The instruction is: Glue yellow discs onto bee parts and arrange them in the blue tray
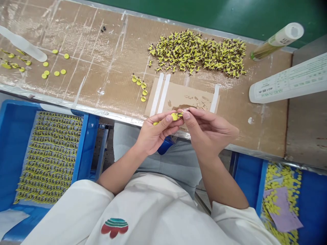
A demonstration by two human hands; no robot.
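Observation:
In front of me at the table's near edge, my left hand [159,131] is closed with a round yellow base [174,116] pinched between thumb and fingers. Another yellow piece [155,123] shows by its fingers. My right hand [208,131] pinches a small yellow and dark figurine [181,114] and holds it against the base. Behind both hands lies a cardboard sheet [178,93] with white tape strips and wet brown stains. A short row of figurines on yellow bases [143,92] stands to its left.
A heap of small figurines [196,51] lies at the back. A large white bottle [288,80] and a clear tube [278,41] stand right. Loose yellow discs [56,73] lie left. Blue bins [85,146] flank me below, one with rows of figurines, another with yellow discs [272,204].

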